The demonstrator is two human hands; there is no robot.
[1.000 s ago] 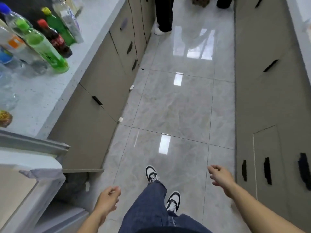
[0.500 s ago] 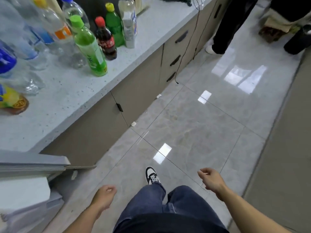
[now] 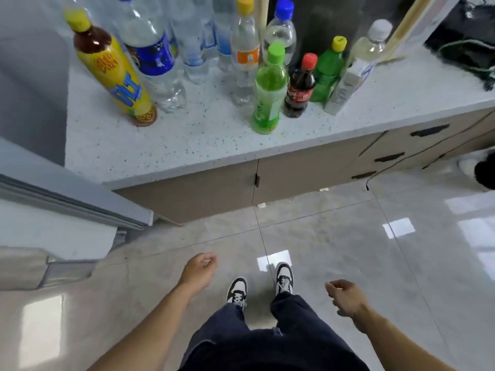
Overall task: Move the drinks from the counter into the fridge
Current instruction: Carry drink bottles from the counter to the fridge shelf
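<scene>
The drinks stood upright across the top of the frame on the speckled counter [image 3: 187,145]: a yellow bottle [image 3: 117,81] at upper left, clear bottles [image 3: 160,62] behind it, a green bottle [image 3: 269,92] and a cola bottle [image 3: 300,89] near the centre. Low in the frame, the left hand [image 3: 199,271] and right hand [image 3: 348,298] hung loosely curled and empty above the floor. The fridge door [image 3: 67,199] showed at the left edge.

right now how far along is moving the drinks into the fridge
Nothing visibly done: the fridge interior is out of view. Nothing in hand: left hand and right hand hang empty over the floor. Left: the whole cluster on the counter, including the yellow-label tea bottle, green bottle and cola bottle.
</scene>
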